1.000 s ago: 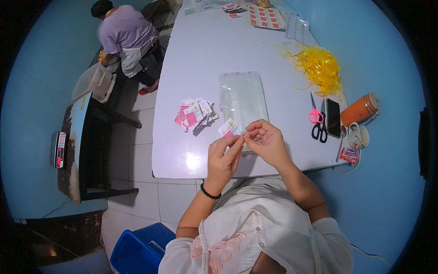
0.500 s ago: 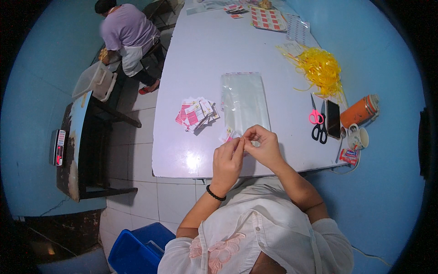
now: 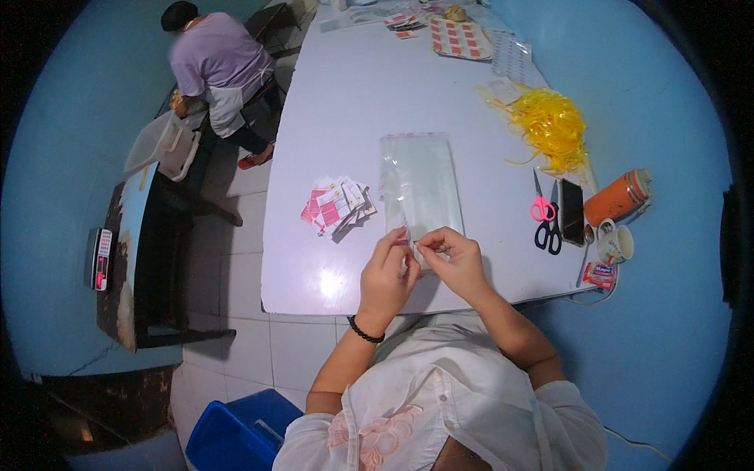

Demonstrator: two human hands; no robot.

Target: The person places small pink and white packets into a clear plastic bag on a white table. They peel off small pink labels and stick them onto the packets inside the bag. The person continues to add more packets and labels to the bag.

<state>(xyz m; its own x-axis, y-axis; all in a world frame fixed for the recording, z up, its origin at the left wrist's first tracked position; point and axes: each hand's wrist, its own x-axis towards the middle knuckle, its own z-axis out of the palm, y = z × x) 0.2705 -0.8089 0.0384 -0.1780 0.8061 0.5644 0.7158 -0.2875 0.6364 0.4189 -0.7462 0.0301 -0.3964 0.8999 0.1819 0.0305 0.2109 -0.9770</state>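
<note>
Near the front edge of the table, my left hand [image 3: 388, 273] holds a small pink-and-white printed label [image 3: 404, 235], mostly hidden behind its fingers. My right hand [image 3: 454, 263] is closed in a pinch close beside it, thumb and index fingertip together; what lies between them is too small to make out. Both hands are over the lower end of a stack of clear plastic bags [image 3: 422, 177] lying flat. To the left of the bags is a loose pile of similar pink-and-white labels [image 3: 338, 206].
On the right lie pink-handled scissors [image 3: 542, 208], black-handled scissors [image 3: 548, 237], a phone [image 3: 572, 210], an orange flask [image 3: 616, 199], a mug [image 3: 616, 245] and a heap of yellow ribbon [image 3: 550, 125]. A person [image 3: 220, 63] sits beyond the table's left side. A blue bin [image 3: 228, 428] stands below left.
My hands have drawn slightly apart at the fingertips, and the label has turned within my left fingers. The whole view has shifted slightly.
</note>
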